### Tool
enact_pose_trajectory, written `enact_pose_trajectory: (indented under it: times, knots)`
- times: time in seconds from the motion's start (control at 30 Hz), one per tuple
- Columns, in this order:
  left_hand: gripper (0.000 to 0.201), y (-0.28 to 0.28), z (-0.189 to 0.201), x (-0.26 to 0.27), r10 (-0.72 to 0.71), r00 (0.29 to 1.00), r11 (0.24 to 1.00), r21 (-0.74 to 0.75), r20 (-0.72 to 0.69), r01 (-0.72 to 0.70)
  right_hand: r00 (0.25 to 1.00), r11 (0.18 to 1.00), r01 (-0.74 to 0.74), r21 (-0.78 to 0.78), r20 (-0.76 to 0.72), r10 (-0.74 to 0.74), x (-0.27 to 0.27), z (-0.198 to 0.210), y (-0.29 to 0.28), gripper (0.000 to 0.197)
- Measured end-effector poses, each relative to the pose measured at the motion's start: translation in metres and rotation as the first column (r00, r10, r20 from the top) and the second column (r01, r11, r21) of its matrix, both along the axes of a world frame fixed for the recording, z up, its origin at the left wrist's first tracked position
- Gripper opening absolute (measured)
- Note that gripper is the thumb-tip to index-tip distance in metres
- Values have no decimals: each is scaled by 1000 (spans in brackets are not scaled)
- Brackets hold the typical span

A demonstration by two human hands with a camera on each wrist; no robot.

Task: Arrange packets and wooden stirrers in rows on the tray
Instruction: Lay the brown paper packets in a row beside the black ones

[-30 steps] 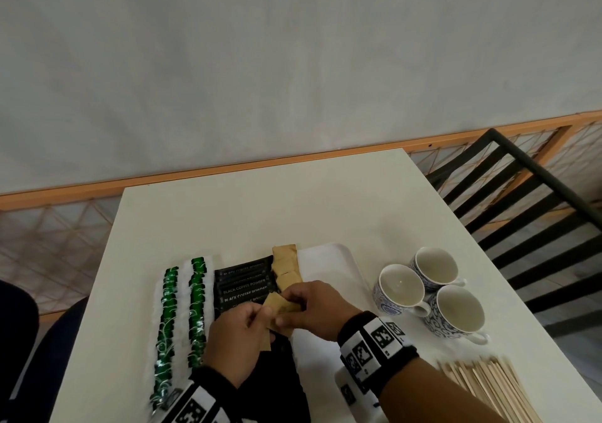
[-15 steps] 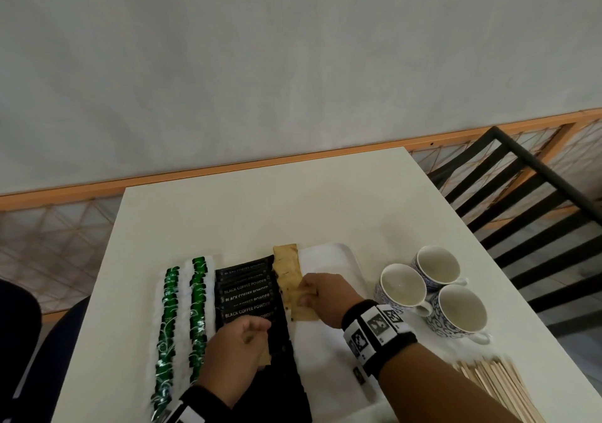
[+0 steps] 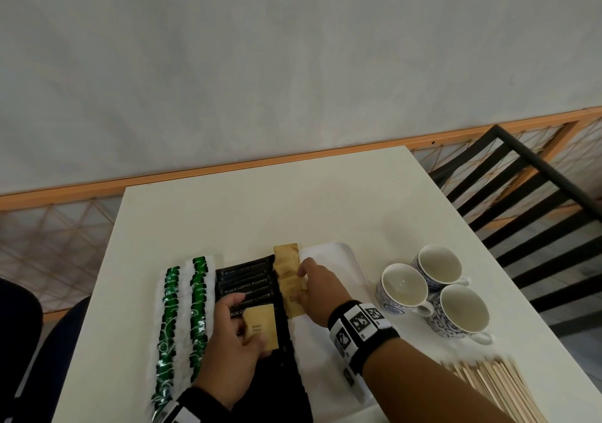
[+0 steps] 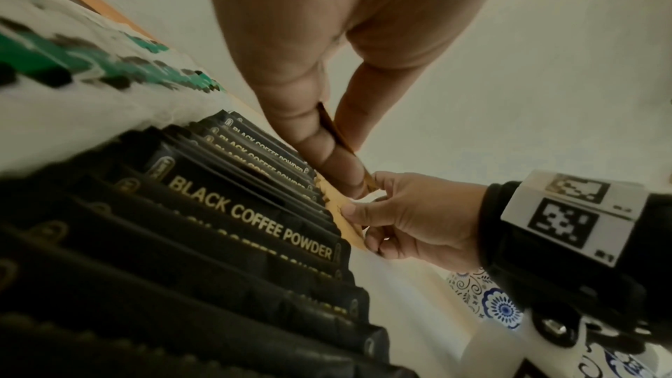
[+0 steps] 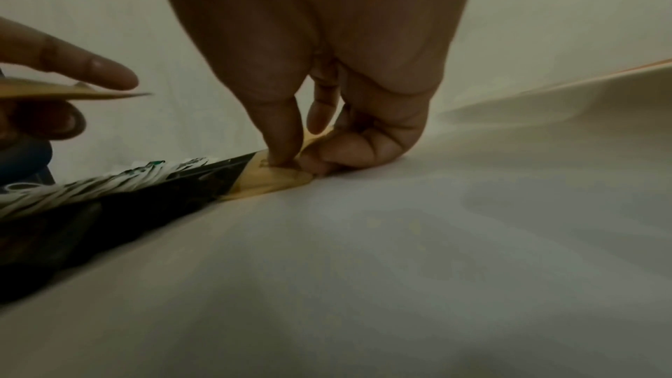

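White table [image 3: 260,214] | 3 cups [image 3: 435,292] | left hand [image 3: 233,351] pinches brown packet [image 3: 260,325] | right hand [image 3: 317,287] presses brown row [image 3: 288,269]

The left hand [image 3: 233,341] hovers low near the tray's front-left part, thumb and curled fingers [image 4: 309,128] pinching a small flat brown paper packet [image 3: 260,326]. The right hand [image 3: 314,290] reaches further toward the tray's middle, its wrist in a black band with printed markers [image 3: 360,326], fingertips [image 5: 280,154] bent down and pressing the row of brown paper packets [image 3: 288,274].
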State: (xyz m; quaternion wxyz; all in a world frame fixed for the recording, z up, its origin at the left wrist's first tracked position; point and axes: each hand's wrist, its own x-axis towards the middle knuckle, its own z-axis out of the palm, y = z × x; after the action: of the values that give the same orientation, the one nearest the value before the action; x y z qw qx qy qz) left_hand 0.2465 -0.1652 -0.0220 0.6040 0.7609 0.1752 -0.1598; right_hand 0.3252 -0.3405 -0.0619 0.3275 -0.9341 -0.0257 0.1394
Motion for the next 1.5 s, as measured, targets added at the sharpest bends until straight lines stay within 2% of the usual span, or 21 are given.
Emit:
enact_pose_trajectory:
  times: [0.17, 0.3, 0.37, 0.43, 0.47, 0.6, 0.7, 0.8, 0.9, 0.97, 1.13, 1.3, 1.5]
  knots:
    - [52, -6, 3, 3, 125, 992, 985, -120, -11, -126, 998, 998, 53, 40, -26, -52, -2, 0, -4, 34]
    - [41, -5, 4, 3, 137, 990, 981, -132, -29, -139, 996, 988, 94, 124, -3, -95, -7, 11, -8, 18]
    - [33, -6, 4, 4, 130, 991, 982, -133, -32, -133, 998, 970, 17, 243, -64, -2, -14, 23, -8, 27]
    - [27, -9, 5, 2, 92, 995, 989, -114, -33, -95, 974, 906, -27, 422, -195, 120, -25, 32, -5, 23]
    - [26, -12, 5, 1, 53, 998, 993, -100, -37, -57, 958, 889, -44, 457, -232, 166, -29, 32, -4, 23]
    - [28, -17, 2, -5, -95, 993, 995, 19, -76, 97, 965, 950, -65, 306, -223, 137, -33, 22, -10, 30]
    - [30, -14, -1, -6, -108, 992, 981, 155, -60, 116, 981, 993, -36, 112, -186, 56, -24, 18, -21, 39]
    - [29, -10, -1, -4, -148, 989, 945, 290, -25, 149, 985, 998, -50, -34, -167, 43, -19, 16, -23, 46]
    - [27, -9, 4, 2, -209, 977, 895, 410, 40, 175, 983, 995, -52, -89, -180, 35, -16, 13, -17, 43]
    - [24, -8, 8, 10, -285, 956, 840, 499, 74, 212, 984, 993, -47, -107, -178, 27, -14, 10, -13, 43]
    - [20, -7, 13, 51, -470, 876, 639, 728, 112, 249, 984, 991, -11, -133, -175, -12, -15, 9, -6, 40]
    - [28, -17, 11, 96, -659, 752, 352, 882, -4, 312, 981, 992, 39, -124, -185, -61, -18, 10, -4, 36]
    - [25, -37, 3, 119, -713, 669, 82, 922, -210, 377, 976, 992, 88, -87, -193, -104, -20, 13, -5, 35]
